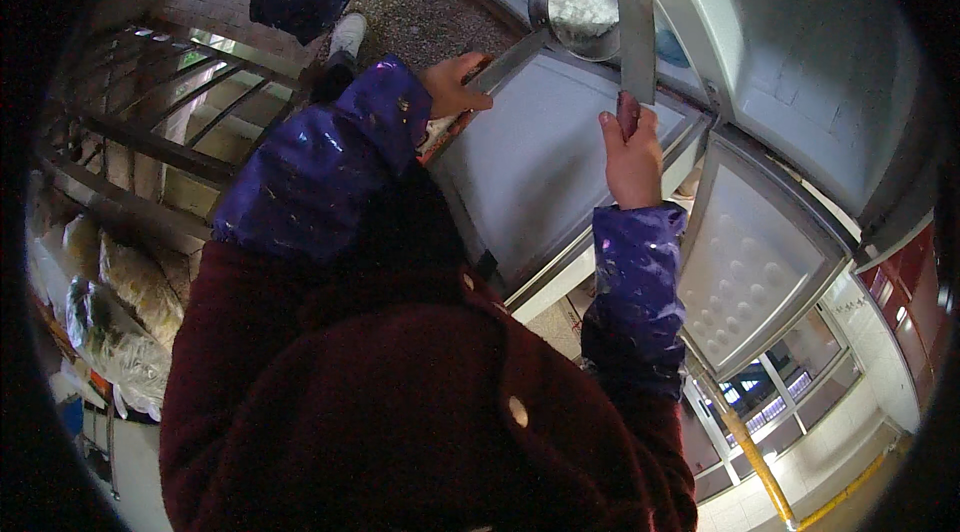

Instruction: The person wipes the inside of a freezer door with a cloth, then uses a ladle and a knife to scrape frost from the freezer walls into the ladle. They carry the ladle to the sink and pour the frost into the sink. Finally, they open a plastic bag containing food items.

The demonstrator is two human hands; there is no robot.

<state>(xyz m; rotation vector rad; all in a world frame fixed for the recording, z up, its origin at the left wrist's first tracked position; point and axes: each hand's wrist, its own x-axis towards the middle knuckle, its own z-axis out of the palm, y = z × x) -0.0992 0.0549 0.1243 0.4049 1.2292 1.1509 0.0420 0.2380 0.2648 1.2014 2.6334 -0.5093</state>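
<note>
Head view | right hand (635, 168): clamped on blade (638, 37) | left hand (453, 90): at panel (560, 147), grip unclear | pot (542, 8): already loaded; remainder unclear

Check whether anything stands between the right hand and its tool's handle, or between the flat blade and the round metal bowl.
Nothing visible does: the right hand grips the handle directly, and the blade appears beside the bowl. Whether they touch is unclear.

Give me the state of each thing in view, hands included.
Right hand, closed round the knife's handle
Knife, held, blade pointing away from the person
Left hand, fingers bent at the white panel's edge; grip unclear
White panel, its far-left edge at the left hand
Pot, holding white stuff
Dimpled door, open
</note>
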